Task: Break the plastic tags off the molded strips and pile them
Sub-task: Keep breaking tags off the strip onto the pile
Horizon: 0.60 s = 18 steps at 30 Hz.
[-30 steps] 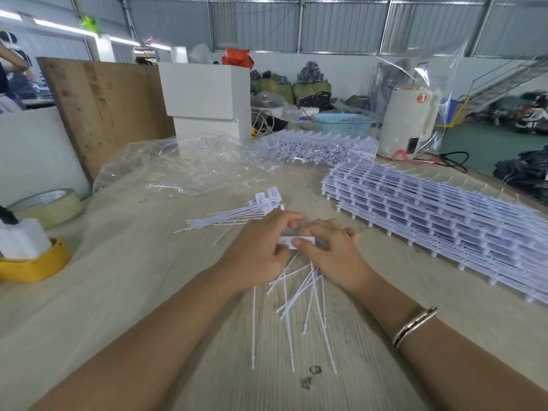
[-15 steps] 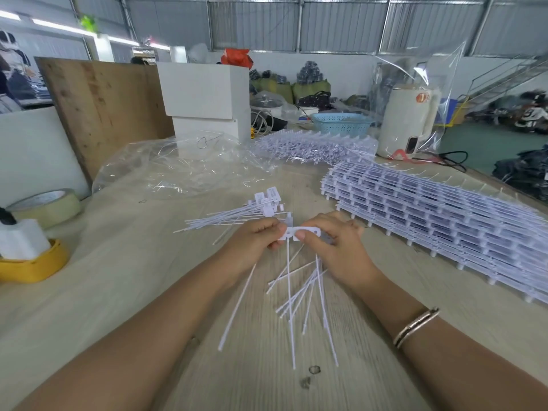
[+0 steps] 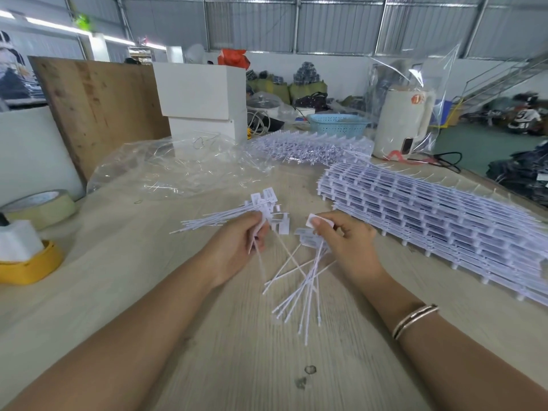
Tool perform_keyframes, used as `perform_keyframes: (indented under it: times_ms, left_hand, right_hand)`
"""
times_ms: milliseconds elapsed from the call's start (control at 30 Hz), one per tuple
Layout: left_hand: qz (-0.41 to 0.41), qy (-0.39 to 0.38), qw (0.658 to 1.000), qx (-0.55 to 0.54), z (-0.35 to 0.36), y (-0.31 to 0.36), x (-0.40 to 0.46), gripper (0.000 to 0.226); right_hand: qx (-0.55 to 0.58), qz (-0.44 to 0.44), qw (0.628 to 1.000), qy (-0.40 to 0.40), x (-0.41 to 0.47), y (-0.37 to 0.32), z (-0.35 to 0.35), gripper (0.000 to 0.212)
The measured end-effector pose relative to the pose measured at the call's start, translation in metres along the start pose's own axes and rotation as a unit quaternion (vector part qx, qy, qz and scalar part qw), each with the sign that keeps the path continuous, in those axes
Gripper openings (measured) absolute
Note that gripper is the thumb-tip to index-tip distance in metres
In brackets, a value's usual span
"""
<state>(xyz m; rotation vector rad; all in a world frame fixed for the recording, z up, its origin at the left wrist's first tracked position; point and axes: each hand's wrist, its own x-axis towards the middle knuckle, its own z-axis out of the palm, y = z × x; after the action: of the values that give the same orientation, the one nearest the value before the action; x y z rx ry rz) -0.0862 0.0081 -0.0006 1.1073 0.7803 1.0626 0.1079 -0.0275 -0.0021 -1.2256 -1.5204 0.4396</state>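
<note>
Tags (image 3: 308, 264) blur in right hand's (image 3: 344, 247) grip; left hand (image 3: 237, 247) pinches one stem.

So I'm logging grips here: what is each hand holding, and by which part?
Left hand grips one broken-off tag near its head end; right hand pinches the remaining strip by its heads.

Bright, even daylight plus ceiling strip lights (image 3: 44, 23) upper left. Soft, faint shadows on counter (image 3: 89, 292). Glare on clear plastic bag (image 3: 178, 170). Wide-angle bending at edges. Slight motion blur on hands, background soft.
</note>
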Motion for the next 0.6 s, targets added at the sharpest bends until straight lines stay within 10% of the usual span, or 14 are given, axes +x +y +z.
perform_keyframes:
  times_ms: [167,600]
  left_hand:
    - [0.043,0.062,0.950,0.303,0.009,-0.004,-0.006,0.037]
    - [0.159,-0.013,0.932,0.327,0.021,-0.010,-0.009,0.028]
  right_hand:
    - [-0.243,0.033,0.969,0.024,0.004,0.012,0.006,0.015]
    - [-0.169,-0.084,0.976,-0.109,-0.006,-0.001,0.015,0.018]
